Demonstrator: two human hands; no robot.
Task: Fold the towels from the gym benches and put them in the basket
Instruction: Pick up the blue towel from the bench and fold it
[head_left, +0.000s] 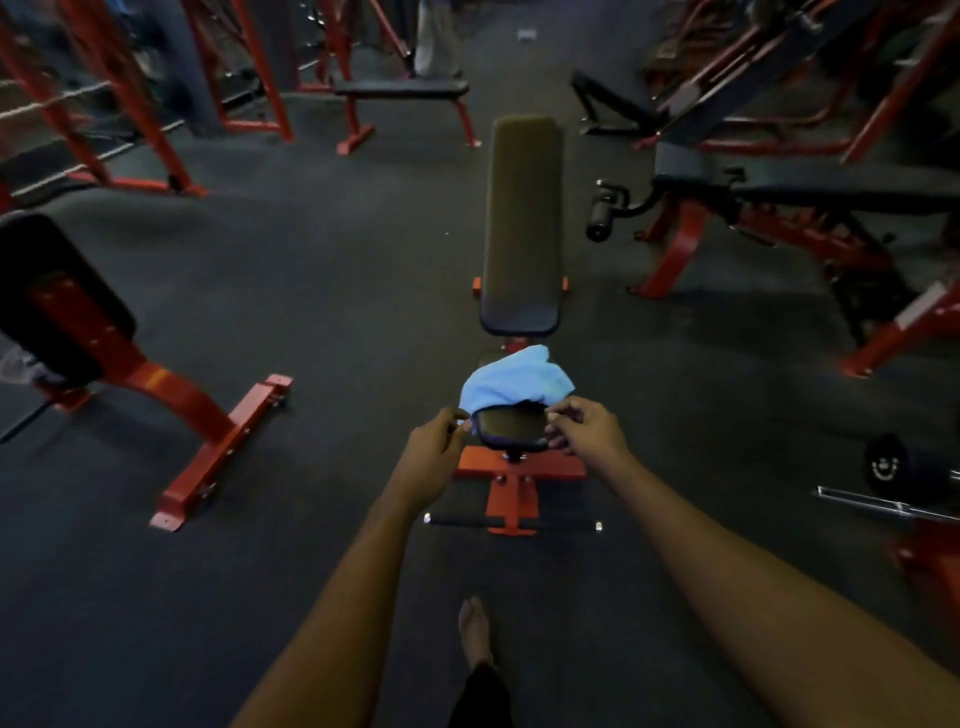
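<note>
Left hand (435, 442), right hand (588, 432) outstretched, seemingly pinching towel (518, 380)

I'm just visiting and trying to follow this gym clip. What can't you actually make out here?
No basket shows in the head view; its place is unknown.
The left hand and right hand curl at the near edge of the towel; blur and dim light hide whether they pinch it.
The far person is cut off by the top edge; only legs show.
The bench seat is partly hidden under the towel.
</note>
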